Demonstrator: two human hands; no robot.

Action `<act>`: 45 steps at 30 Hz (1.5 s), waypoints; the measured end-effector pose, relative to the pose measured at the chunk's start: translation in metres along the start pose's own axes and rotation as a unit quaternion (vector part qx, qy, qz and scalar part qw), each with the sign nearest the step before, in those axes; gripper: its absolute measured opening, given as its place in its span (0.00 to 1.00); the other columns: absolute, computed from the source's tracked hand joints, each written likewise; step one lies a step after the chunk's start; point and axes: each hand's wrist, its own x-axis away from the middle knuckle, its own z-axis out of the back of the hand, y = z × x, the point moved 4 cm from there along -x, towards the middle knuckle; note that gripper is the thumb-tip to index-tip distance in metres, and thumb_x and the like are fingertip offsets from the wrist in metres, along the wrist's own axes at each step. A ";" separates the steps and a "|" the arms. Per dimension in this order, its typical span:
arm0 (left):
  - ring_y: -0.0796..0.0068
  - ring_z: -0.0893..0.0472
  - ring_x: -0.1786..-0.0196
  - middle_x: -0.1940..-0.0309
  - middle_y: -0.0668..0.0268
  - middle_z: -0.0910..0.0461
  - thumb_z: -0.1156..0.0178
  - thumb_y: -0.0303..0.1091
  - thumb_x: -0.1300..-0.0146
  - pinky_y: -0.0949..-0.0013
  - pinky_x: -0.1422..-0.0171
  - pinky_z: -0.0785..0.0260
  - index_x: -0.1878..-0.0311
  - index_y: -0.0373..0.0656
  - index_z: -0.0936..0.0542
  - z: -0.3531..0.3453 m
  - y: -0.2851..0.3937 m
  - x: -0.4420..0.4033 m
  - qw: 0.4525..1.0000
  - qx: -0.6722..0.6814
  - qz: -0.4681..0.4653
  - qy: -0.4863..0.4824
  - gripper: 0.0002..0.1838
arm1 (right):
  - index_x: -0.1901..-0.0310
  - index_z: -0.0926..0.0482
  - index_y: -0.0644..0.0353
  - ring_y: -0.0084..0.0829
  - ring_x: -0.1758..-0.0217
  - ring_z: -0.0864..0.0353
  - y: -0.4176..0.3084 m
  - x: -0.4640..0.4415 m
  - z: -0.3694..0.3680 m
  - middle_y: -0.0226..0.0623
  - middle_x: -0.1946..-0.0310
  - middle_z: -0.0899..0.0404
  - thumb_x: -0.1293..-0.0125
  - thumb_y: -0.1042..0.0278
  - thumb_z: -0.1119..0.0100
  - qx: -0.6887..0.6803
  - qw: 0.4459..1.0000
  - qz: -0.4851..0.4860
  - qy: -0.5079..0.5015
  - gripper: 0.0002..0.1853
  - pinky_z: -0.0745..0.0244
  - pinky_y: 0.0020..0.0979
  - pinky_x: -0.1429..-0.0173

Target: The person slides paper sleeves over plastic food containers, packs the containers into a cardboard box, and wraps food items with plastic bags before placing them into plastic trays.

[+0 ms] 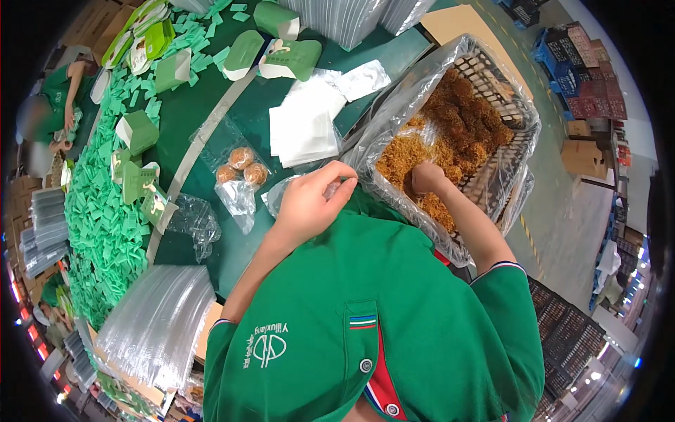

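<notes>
My right hand reaches into a plastic-lined crate, its fingers hidden among golden-brown shredded crumbs. Darker brown crumb-coated balls are heaped at the crate's far end. Close to the crate's left side, my left hand is closed, thumb near the curled fingers. A clear plastic bag shows beneath it and between thumb and fingers. Beyond that hand lies a stack of white bags or sheets. To its left, three round brown balls sit in a clear plastic package.
Small green packets are heaped along the left of the green table, with several open green cartons beside them. Clear plastic trays stand stacked at lower left, and more at the back. Another person works at far left.
</notes>
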 end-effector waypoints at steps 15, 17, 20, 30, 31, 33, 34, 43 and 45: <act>0.81 0.24 0.69 0.74 0.68 0.23 0.41 0.31 0.42 0.78 0.64 0.33 0.62 0.40 0.23 -0.014 0.010 -0.015 0.999 -0.026 -0.019 -0.022 0.07 | 0.59 0.28 0.61 0.33 0.59 0.26 0.027 0.104 0.111 0.41 0.64 0.26 0.47 0.59 0.40 -0.936 0.198 0.113 0.266 0.18 0.25 0.32 0.57; 0.81 0.24 0.66 0.72 0.69 0.23 0.41 0.31 0.41 0.77 0.60 0.33 0.63 0.39 0.23 -0.024 0.012 -0.024 0.998 -0.022 0.002 -0.061 0.07 | 0.59 0.28 0.60 0.33 0.59 0.26 0.026 0.112 0.120 0.40 0.64 0.26 0.49 0.62 0.41 -0.926 0.189 0.152 0.289 0.17 0.27 0.30 0.55; 0.81 0.25 0.60 0.65 0.69 0.24 0.42 0.34 0.39 0.76 0.57 0.33 0.56 0.37 0.25 -0.049 0.010 -0.042 0.990 0.069 -0.051 -0.114 0.12 | 0.63 0.29 0.59 0.33 0.61 0.28 0.003 0.141 0.156 0.37 0.68 0.27 0.50 0.70 0.44 -0.909 0.163 0.226 0.311 0.12 0.30 0.28 0.55; 0.82 0.28 0.56 0.58 0.67 0.27 0.39 0.35 0.44 0.76 0.52 0.34 0.47 0.37 0.33 -0.085 0.062 -0.066 0.941 0.296 0.024 -0.160 0.24 | 0.76 0.38 0.58 0.27 0.73 0.35 -0.020 0.167 0.195 0.33 0.78 0.33 0.53 0.89 0.58 -0.838 0.131 0.403 0.344 0.10 0.39 0.25 0.64; 0.82 0.28 0.56 0.59 0.67 0.27 0.40 0.34 0.44 0.76 0.52 0.34 0.47 0.37 0.32 -0.085 0.066 -0.066 0.941 0.299 0.017 -0.160 0.23 | 0.76 0.38 0.59 0.28 0.74 0.37 -0.012 0.177 0.199 0.33 0.79 0.35 0.55 0.90 0.60 -0.817 0.124 0.425 0.369 0.11 0.42 0.26 0.65; 0.80 0.26 0.60 0.61 0.65 0.25 0.49 0.42 0.40 0.75 0.56 0.32 0.47 0.37 0.32 -0.085 0.067 -0.064 0.904 0.400 0.055 -0.144 0.22 | 0.73 0.34 0.61 0.29 0.71 0.35 0.005 0.193 0.204 0.35 0.76 0.31 0.52 0.90 0.60 -0.801 0.110 0.479 0.342 0.10 0.38 0.27 0.61; 0.79 0.25 0.63 0.63 0.65 0.25 0.52 0.44 0.39 0.75 0.59 0.31 0.48 0.37 0.31 -0.085 0.063 -0.063 0.863 0.479 0.100 -0.123 0.22 | 0.69 0.31 0.62 0.30 0.69 0.33 0.018 0.198 0.200 0.37 0.73 0.29 0.49 0.88 0.59 -0.811 0.132 0.434 0.370 0.10 0.36 0.28 0.57; 0.80 0.38 0.88 0.83 0.67 0.32 0.64 0.51 0.34 0.76 0.87 0.46 0.58 0.40 0.29 -0.126 0.066 -0.061 0.712 0.629 0.210 -0.228 0.23 | 0.61 0.23 0.63 0.33 0.65 0.21 -0.035 0.184 0.175 0.42 0.61 0.21 0.34 0.55 0.49 -0.700 0.588 0.230 0.333 0.16 0.25 0.31 0.70; 0.81 0.33 0.81 0.78 0.67 0.29 0.62 0.51 0.33 0.76 0.79 0.39 0.58 0.40 0.29 -0.129 0.056 -0.057 0.707 0.598 0.162 -0.340 0.22 | 0.65 0.21 0.61 0.35 0.70 0.22 -0.016 0.182 0.176 0.43 0.70 0.20 0.34 0.53 0.51 -0.559 0.706 0.180 0.396 0.18 0.27 0.31 0.72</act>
